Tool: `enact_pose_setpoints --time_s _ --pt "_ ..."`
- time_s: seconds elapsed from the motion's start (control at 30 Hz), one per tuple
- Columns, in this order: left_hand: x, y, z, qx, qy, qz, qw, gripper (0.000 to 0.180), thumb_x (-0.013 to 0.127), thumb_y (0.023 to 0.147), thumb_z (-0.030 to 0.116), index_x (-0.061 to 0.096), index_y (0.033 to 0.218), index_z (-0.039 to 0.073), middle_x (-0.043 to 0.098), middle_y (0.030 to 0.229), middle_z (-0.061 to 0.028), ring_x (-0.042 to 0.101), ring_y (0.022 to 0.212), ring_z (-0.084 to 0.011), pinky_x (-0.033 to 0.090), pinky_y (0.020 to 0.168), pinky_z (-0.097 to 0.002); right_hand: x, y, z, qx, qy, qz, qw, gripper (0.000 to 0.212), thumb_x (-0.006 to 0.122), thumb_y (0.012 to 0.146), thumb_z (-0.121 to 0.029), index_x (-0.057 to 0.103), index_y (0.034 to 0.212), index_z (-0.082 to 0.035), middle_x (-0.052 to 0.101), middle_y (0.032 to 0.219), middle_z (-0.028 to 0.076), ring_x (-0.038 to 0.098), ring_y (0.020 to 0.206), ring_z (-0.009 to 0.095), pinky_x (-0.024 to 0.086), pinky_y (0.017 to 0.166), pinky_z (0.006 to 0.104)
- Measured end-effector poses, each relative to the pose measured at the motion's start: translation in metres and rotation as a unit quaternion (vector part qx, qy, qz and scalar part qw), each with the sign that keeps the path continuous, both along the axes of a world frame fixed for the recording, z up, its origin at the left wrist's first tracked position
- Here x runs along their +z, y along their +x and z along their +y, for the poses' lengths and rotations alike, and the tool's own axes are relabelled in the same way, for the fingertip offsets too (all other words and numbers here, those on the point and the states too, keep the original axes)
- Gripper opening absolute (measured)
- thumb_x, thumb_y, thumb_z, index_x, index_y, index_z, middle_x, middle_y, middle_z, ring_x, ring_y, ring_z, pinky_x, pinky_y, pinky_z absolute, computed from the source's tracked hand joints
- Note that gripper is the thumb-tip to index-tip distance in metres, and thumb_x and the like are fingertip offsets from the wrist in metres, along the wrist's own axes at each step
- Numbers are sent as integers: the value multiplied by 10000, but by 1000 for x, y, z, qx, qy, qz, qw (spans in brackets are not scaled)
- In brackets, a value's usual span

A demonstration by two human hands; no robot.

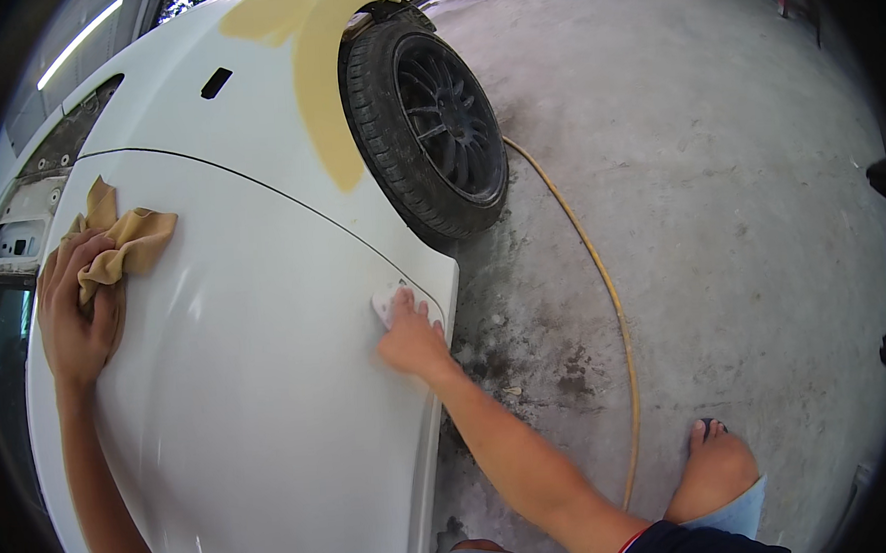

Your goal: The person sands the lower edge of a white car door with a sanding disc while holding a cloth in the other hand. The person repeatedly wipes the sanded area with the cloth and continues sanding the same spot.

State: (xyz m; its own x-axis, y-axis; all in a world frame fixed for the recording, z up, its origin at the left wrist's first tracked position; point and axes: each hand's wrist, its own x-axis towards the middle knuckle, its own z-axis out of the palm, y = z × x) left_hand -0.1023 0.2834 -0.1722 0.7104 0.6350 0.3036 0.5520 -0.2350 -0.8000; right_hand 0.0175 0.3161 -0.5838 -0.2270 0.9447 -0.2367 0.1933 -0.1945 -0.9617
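Note:
A white car door (258,376) stretches along in front of me. My left hand (82,300) rests near its upper edge, fingers curled round a crumpled tan cloth (131,243). Low on the same panel, close to the seam and bottom edge, my right hand (414,336) presses its fingertips against the surface. Under those fingers lies a thin, pale, rounded piece (384,302) with a dark spot, which looks like a sanding disc. The palm covers part of it.
Ahead, the white rear panel (184,120) carries yellowish filler patches (321,93) around the wheel arch. A black wheel (435,122) stands beside it. A yellow hose (609,288) curves over the stained concrete floor (720,212), passing near my foot (714,468).

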Motion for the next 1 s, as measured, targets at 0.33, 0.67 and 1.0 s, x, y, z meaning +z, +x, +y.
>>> enact_pose_setpoints --time_s 0.33,0.67,1.0 --pt "-1 2 0 14 -1 -17 1000 352 586 861 144 709 1180 57 710 1298 -120 624 1258 -364 438 1135 -467 -10 4 8 6 -6 31 999 924 508 911 -196 67 1694 23 122 1787 190 121 1642 415 117 1315 566" --pt "-2 5 -3 4 3 -19 1000 355 611 843 131 712 1176 61 709 1289 -123 621 1260 -376 425 1146 -479 -13 -6 4 -10 11 86 996 891 460 920 -142 40 1680 54 70 1776 253 106 1646 410 94 1311 587" --pt "0 4 -2 -4 -6 -7 1000 360 608 848 124 708 1188 60 702 1313 -135 619 1270 -378 424 1149 -468 -17 -16 4 -65 34 173 982 909 473 931 -166 8 1690 23 34 1790 218 66 1645 436 40 1306 607"
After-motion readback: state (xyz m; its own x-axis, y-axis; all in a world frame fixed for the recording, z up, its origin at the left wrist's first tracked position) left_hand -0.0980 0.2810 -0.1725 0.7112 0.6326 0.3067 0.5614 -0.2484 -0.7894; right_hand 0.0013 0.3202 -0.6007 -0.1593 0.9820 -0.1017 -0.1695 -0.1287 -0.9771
